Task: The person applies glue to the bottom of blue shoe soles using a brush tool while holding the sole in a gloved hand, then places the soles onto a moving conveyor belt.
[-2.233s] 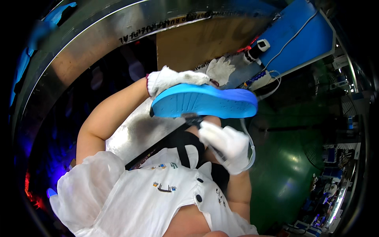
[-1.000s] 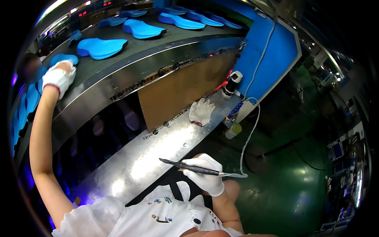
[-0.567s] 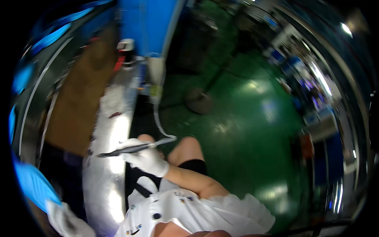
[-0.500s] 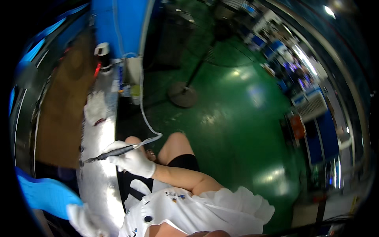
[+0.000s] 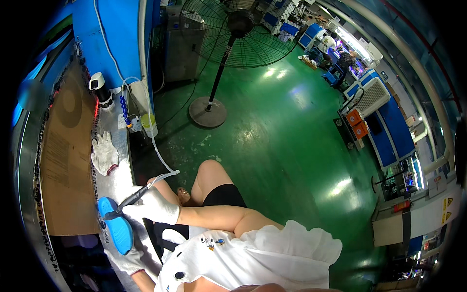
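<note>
A bright blue, elongated piece shaped like a shoe sole (image 5: 120,237) is tilted over the metal bench. My left hand (image 5: 127,262), in a white glove, is closed on its lower end; part of the fingers is hidden behind it. Also white-gloved, my right hand (image 5: 154,207) grips a black pen-shaped tool (image 5: 132,198) with a pale cord (image 5: 159,155) running from its back end. The tool's dark tip lies over the upper part of the sole; whether it touches the surface I cannot tell.
A spare white glove (image 5: 104,153) lies on the metal bench (image 5: 125,171), beside a large brown cardboard sheet (image 5: 68,160). Farther along stands a black-and-white cylindrical device (image 5: 99,88). A pedestal fan (image 5: 208,111) stands on the green floor, with a yellow-green cup (image 5: 149,124) near the bench edge.
My left hand has brought the blue sole in from the lower left to the bench, under the tool. The tool tip now overlaps it. The view has shifted and sharpened.
</note>
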`<move>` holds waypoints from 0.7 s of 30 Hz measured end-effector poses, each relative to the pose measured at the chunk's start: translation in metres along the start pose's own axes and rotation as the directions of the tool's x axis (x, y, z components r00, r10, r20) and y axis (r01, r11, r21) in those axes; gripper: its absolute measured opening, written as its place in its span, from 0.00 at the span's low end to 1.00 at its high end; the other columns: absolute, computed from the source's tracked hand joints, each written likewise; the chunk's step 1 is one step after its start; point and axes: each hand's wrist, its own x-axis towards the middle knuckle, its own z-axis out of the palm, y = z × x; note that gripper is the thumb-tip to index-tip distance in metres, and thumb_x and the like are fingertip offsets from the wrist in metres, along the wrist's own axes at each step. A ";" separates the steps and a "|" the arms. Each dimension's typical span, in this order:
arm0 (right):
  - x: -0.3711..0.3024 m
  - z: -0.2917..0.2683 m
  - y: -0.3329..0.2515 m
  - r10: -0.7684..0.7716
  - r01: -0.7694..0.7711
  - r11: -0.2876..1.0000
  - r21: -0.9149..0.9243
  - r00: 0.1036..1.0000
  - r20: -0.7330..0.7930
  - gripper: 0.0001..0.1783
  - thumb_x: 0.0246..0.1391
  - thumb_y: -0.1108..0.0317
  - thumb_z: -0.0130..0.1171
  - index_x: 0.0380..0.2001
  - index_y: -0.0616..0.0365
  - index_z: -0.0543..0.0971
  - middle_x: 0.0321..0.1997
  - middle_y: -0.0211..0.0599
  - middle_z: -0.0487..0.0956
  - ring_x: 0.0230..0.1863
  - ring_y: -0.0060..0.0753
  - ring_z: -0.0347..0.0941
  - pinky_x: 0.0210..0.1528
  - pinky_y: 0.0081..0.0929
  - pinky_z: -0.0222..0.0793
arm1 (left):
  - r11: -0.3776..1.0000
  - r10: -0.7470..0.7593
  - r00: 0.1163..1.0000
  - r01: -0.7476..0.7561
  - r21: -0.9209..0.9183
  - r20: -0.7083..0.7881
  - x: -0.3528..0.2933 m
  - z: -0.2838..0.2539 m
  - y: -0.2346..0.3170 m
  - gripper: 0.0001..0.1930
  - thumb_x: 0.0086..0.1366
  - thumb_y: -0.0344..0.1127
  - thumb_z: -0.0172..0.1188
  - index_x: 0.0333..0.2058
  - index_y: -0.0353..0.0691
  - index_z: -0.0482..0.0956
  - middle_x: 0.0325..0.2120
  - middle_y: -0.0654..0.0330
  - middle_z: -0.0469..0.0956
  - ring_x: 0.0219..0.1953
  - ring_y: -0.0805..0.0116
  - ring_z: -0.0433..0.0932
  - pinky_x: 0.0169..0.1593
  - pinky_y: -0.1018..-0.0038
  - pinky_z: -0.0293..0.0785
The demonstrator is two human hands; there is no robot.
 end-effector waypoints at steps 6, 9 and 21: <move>-0.001 0.001 0.001 0.070 -0.070 0.998 0.001 0.997 0.012 0.09 0.52 0.71 0.66 0.37 0.61 0.82 0.28 0.28 0.83 0.29 0.17 0.76 0.31 0.20 0.71 | 0.092 -0.348 0.849 0.452 -0.887 0.397 0.024 0.037 -0.031 0.42 0.62 0.73 0.47 0.66 0.50 0.62 0.64 0.45 0.63 0.56 0.47 0.72 0.44 0.64 0.78; -0.002 0.002 0.011 0.069 -0.068 0.997 -0.021 0.997 0.044 0.12 0.55 0.74 0.66 0.42 0.64 0.80 0.32 0.28 0.80 0.31 0.14 0.72 0.30 0.17 0.69 | 0.223 -0.440 0.751 0.623 -0.750 0.493 0.028 0.058 0.021 0.34 0.66 0.66 0.46 0.55 0.41 0.72 0.45 0.48 0.77 0.37 0.52 0.77 0.38 0.56 0.80; 0.013 0.025 -0.014 -0.329 0.491 0.607 -0.624 0.871 0.365 0.10 0.46 0.70 0.71 0.34 0.55 0.82 0.34 0.40 0.82 0.35 0.43 0.79 0.39 0.33 0.76 | -0.406 0.080 0.913 0.396 -0.823 0.400 0.011 0.095 0.107 0.47 0.64 0.76 0.37 0.62 0.36 0.66 0.52 0.38 0.74 0.48 0.39 0.77 0.49 0.50 0.79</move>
